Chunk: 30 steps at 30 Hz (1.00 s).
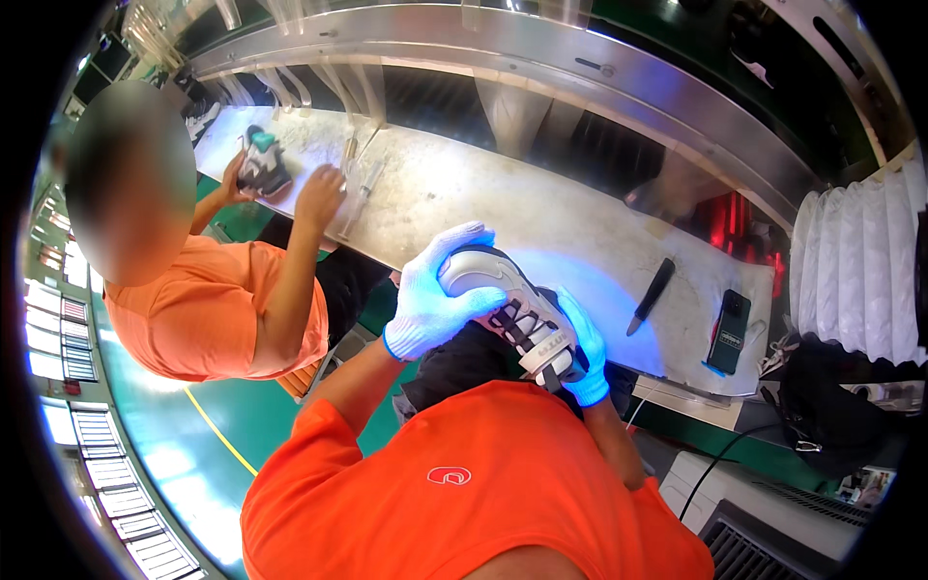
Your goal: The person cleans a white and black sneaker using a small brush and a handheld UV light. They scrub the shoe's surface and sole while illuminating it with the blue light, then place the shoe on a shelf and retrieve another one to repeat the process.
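Note:
A grey and white sneaker with black laces is held between my two gloved hands, at the near edge of the worktable. My left hand, in a white knit glove, wraps round the toe end, its thumb lying over the upper. My right hand, gloved too and lit blue, grips the heel end from the right side; some of its fingers are hidden behind the shoe. Bluish light falls on the shoe, the gloves and the tabletop beside them.
On the pale worktable lie a black-handled knife and a black phone to the right. A co-worker in orange at left handles another shoe. A metal rail with clear plastic strips spans the back; a white ribbed duct stands right.

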### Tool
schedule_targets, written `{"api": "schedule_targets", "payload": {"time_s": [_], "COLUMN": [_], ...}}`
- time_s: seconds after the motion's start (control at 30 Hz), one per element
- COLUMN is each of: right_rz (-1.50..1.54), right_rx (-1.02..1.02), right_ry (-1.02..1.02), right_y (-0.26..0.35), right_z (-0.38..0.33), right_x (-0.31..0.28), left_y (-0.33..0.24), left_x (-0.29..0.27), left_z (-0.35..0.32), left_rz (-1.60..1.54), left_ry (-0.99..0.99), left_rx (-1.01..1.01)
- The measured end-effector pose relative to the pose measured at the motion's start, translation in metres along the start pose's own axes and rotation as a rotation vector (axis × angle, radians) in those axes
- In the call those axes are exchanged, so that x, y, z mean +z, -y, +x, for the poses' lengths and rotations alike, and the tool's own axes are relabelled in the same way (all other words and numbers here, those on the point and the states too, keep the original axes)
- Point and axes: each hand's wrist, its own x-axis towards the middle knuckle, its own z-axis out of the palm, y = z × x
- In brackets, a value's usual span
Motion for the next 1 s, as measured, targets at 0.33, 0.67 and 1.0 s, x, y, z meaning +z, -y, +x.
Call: {"api": "schedule_targets", "payload": {"time_s": [0.33, 0.67, 1.0], "right_rz": [0.082, -0.266, -0.502], "right_rx": [0.12, 0.709, 0.924], "right_ry": [0.032, -0.19, -0.174], "right_y": [-0.001, -0.03, -0.033], "right_z": [0.0, 0.08, 0.05], "right_x": [-0.003, -0.039, -0.068], "left_y": [0.006, 0.073, 0.047], "left_x": [0.004, 0.001, 0.044], "left_z": [0.028, 0.036, 0.046], "left_rz": [0.454, 0.542, 1.121], "left_ry": [-0.043, -0.004, 0.305], "left_rx": [0.416, 0.043, 0.284]}}
